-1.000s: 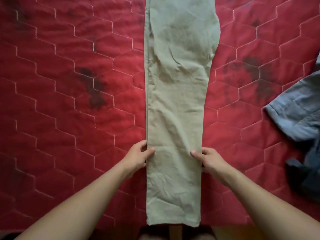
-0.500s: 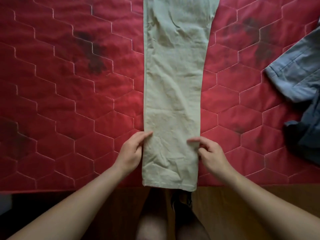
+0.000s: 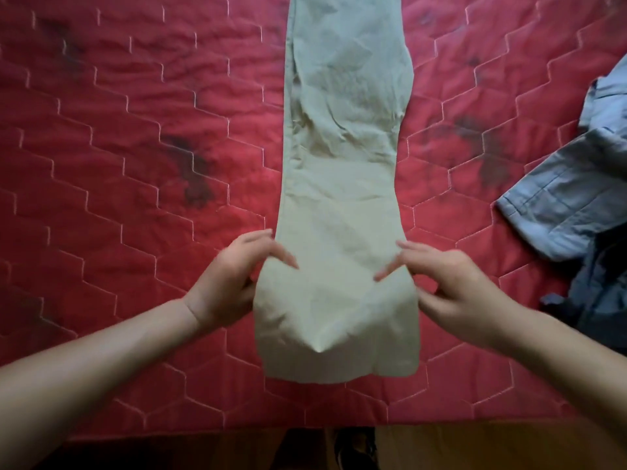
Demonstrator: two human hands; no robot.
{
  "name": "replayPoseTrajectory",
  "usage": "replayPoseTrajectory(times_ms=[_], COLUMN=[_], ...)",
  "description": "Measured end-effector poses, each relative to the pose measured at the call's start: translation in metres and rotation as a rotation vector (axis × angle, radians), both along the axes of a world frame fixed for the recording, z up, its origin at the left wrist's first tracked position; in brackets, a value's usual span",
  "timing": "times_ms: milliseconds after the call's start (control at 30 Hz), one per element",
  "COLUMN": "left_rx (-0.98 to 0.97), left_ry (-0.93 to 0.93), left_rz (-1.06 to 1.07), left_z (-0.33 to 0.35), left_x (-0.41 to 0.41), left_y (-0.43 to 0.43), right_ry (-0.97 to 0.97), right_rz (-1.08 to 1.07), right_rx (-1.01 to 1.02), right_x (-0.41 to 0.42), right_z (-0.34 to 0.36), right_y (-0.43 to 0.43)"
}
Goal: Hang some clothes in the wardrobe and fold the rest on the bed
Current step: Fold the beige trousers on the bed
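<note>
Pale khaki trousers (image 3: pixel 342 137), folded lengthwise, lie stretched away from me down the middle of the red quilted bed (image 3: pixel 135 147). Their leg end is raised off the quilt toward me and sags in the middle. My left hand (image 3: pixel 234 279) pinches the left edge of the leg end, thumb on top of the cloth. My right hand (image 3: pixel 451 286) pinches the right edge the same way. The waist end runs out of view at the top.
A heap of grey-blue clothes (image 3: pixel 570 205) lies at the bed's right side, with a darker garment (image 3: pixel 604 293) below it. The bed's near edge runs along the bottom, with wooden floor (image 3: pixel 509 446) beyond it.
Both hands have closed on the trouser edges and lifted the leg end off the bed, so it now bulges toward me. The view has tilted back over the bed.
</note>
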State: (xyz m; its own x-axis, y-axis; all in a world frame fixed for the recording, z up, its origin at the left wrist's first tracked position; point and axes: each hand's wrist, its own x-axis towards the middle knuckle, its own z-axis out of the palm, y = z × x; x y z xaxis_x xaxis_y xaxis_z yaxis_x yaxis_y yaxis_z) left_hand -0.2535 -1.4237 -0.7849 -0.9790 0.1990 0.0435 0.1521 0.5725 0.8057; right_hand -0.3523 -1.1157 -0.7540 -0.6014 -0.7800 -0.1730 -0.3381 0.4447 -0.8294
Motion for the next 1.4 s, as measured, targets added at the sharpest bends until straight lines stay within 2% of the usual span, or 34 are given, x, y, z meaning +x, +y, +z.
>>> replayPoseTrajectory(times_ms=[67, 167, 233, 267, 333, 433, 567, 733, 833, 1000, 1100, 1233, 1400], left_rx=[0.219, 0.480, 0.664, 0.690, 0.618, 0.564, 0.481, 0.568, 0.613, 0.563, 0.596, 0.654, 0.580], left_ry=[-0.151, -0.398, -0.686, -0.815, -0.957, -0.935, -0.895, -0.942, -1.036, -1.195, -1.089, -0.829, -0.698], left_rz=[0.176, 0.461, 0.553, 0.595, 0.583, 0.601, 0.593, 0.583, 0.607, 0.516, 0.575, 0.752, 0.746], left_z=[0.010, -0.017, -0.052, -0.072, -0.108, -0.137, -0.137, -0.130, -0.131, -0.122, -0.117, -0.121, -0.108], left_x=[-0.046, -0.131, -0.164, -0.165, -0.149, -0.125, -0.104, -0.033, 0.027, 0.104, 0.082, -0.013, -0.088], left_y=[-0.006, -0.015, -0.018, -0.016, -0.009, -0.003, 0.001, 0.027, 0.047, 0.072, 0.072, 0.068, 0.052], right_ry=[-0.150, -0.426, -0.737, -0.844, -0.946, -0.903, -0.865, -0.852, -0.960, -1.162, -1.130, -0.798, -0.643], right_rz=[-0.151, -0.481, -0.683, -0.730, -0.702, -0.747, -0.750, -0.684, -0.726, -0.681, -0.730, -0.866, -0.874], right_rx=[-0.126, -0.337, -0.214, -0.102, 0.081, 0.106, 0.072, 0.142, 0.172, 0.411, 0.313, 0.085, 0.071], right_x=[-0.036, -0.106, -0.140, -0.144, -0.130, -0.104, -0.082, -0.013, 0.040, 0.100, 0.079, 0.004, -0.045], right_z=[0.008, -0.017, -0.060, -0.084, -0.127, -0.170, -0.181, -0.172, -0.164, -0.147, -0.142, -0.144, -0.128], right_y=[-0.018, -0.054, -0.066, -0.067, -0.064, -0.053, -0.043, -0.022, -0.001, 0.027, 0.019, -0.020, -0.058])
